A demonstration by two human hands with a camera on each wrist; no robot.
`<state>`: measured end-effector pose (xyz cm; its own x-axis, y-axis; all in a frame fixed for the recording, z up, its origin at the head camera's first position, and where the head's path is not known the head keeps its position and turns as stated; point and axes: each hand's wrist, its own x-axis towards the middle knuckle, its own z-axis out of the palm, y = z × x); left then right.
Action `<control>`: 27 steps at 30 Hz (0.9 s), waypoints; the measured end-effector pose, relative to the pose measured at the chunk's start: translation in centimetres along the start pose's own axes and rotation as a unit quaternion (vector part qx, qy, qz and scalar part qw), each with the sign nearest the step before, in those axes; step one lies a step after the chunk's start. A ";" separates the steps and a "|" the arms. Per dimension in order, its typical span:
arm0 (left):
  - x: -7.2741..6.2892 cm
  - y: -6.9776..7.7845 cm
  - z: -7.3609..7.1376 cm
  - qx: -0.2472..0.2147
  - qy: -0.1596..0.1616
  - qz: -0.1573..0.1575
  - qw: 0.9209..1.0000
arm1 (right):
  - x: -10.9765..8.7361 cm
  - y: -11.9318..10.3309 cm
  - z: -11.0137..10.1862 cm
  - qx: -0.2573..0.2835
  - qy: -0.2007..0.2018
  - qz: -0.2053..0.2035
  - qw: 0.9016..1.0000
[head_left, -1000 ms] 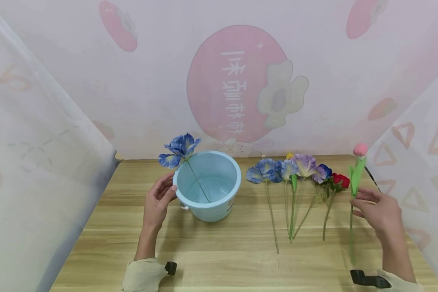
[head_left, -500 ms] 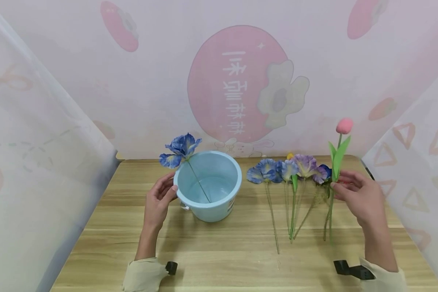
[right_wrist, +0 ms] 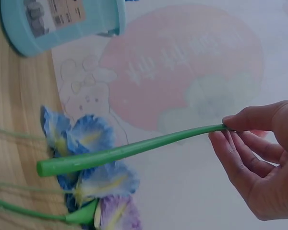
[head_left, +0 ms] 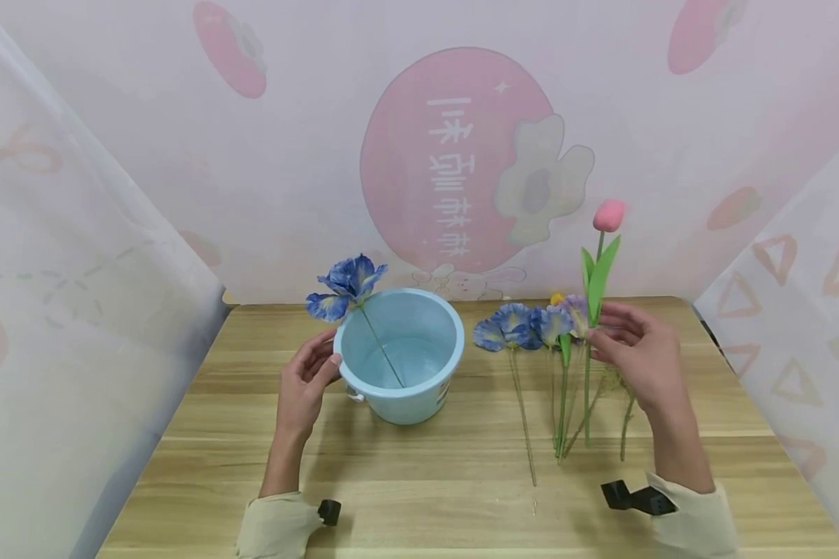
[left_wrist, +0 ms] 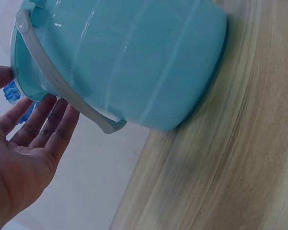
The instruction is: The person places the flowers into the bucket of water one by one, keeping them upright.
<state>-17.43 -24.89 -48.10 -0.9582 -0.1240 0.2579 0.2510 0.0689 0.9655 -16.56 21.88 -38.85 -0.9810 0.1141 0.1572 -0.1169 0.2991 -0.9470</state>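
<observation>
My left hand (head_left: pixel 306 388) grips the near-left rim of a light blue bucket (head_left: pixel 405 407), thumb at the rim and fingers against the outer wall. Its white handle (left_wrist: pixel 62 86) hangs down the side in the left wrist view. One blue artificial iris (head_left: pixel 349 283) leans in the bucket, bloom over the left rim and stem down to the bottom. My right hand (head_left: pixel 636 349) pinches a pink artificial tulip (head_left: pixel 609 216) by its green stem (right_wrist: pixel 134 149), just below the leaves. The tulip is upright above the lying flowers, its lower stem end free.
Right of the bucket, several artificial flowers lie on the wooden table (head_left: pixel 419 497): blue irises (head_left: pixel 513 324), a purple iris (head_left: pixel 576 310) and a yellow bloom (head_left: pixel 556 298). More blooms are hidden behind my right hand. A printed cloth wall (head_left: pixel 287 171) stands behind the table.
My right hand has carried the tulip leftward and up, from the table's right side to over the lying flowers. It now covers the red rose. The left hand and bucket stay put.
</observation>
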 end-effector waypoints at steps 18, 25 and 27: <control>0.1 -0.2 0.0 -0.014 0.000 0.001 1.000 | 2.5 -2.4 6.7 0.066 -0.072 -0.043 0.994; 0.1 -0.3 -0.1 -0.019 -0.001 0.004 1.000 | 3.3 -3.6 9.0 0.093 -0.082 -0.052 0.991; 0.1 -0.3 -0.1 -0.019 0.000 0.003 1.000 | 3.5 -4.1 9.6 0.104 -0.084 -0.051 0.990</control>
<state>-17.62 -25.02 -48.35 -0.9567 -0.1238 0.2636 0.2617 0.0313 0.9646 -21.02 11.97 -37.10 -0.9722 -0.0712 0.2231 -0.2294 0.0977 -0.9684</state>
